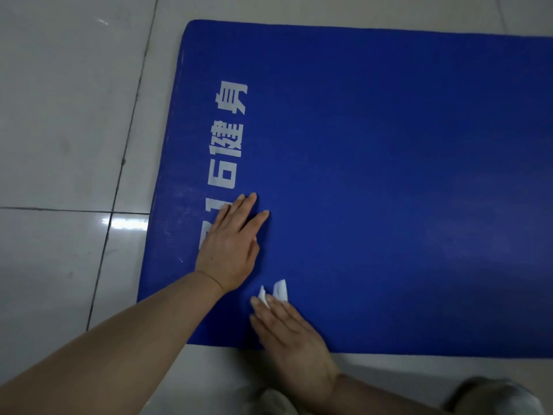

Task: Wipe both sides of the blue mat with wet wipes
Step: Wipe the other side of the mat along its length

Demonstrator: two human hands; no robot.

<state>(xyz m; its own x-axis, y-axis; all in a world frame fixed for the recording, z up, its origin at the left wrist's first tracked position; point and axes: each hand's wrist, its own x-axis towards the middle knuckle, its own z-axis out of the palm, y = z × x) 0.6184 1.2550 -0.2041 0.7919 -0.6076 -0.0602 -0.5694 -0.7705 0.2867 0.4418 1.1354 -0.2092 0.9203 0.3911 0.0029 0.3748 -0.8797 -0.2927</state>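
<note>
The blue mat [374, 175] lies flat on the tiled floor, with white printed characters along its left end. My left hand [230, 247] rests flat on the mat over the lower characters, fingers straight. Nearer the mat's front edge, my right hand [293, 339] presses a white wet wipe [276, 290] onto the mat with straight fingers. The wipe's crumpled end sticks out beyond the fingertips.
Glossy pale floor tiles [68, 115] with dark grout lines surround the mat on the left and front. A grey rounded thing [496, 396], partly cut off, shows at the bottom right corner.
</note>
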